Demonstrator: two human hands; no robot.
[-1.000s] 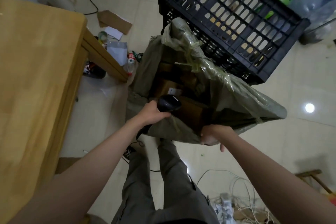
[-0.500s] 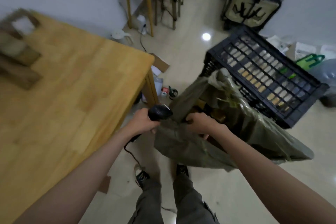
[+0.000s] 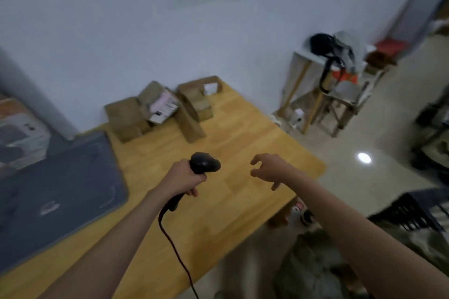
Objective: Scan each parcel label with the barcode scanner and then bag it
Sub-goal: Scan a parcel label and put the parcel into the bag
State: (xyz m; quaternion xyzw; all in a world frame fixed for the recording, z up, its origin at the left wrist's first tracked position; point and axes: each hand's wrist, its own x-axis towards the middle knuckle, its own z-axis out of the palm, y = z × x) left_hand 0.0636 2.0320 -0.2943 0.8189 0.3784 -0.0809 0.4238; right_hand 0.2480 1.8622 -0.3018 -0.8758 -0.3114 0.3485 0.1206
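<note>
While our left hand (image 3: 182,178) grips the barcode scanner (image 3: 204,162) by its handle, cable (image 3: 175,245) trailing down toward 6 o'clock, our right hand (image 3: 269,169) hovers above the wooden table (image 3: 238,143), fingers spread and loosely curled, holding nothing. Scanner head points toward 1 o'clock, aimed at no label. Parcels (image 3: 158,109) sit in a cluster at 12 o'clock from the hands, well apart, against the wall; one shows a white label (image 3: 163,108) facing up, too blurred to read. Grey mat (image 3: 60,187) at 9 o'clock. Olive bag (image 3: 313,260) on the floor at 5 o'clock, black crate (image 3: 413,211) beside it at 4 o'clock. We judge this as the fetch step: right hand reaching for a parcel. Next move calls for a grab, label turned up, scanner aimed at it, then over to the bag.
</note>
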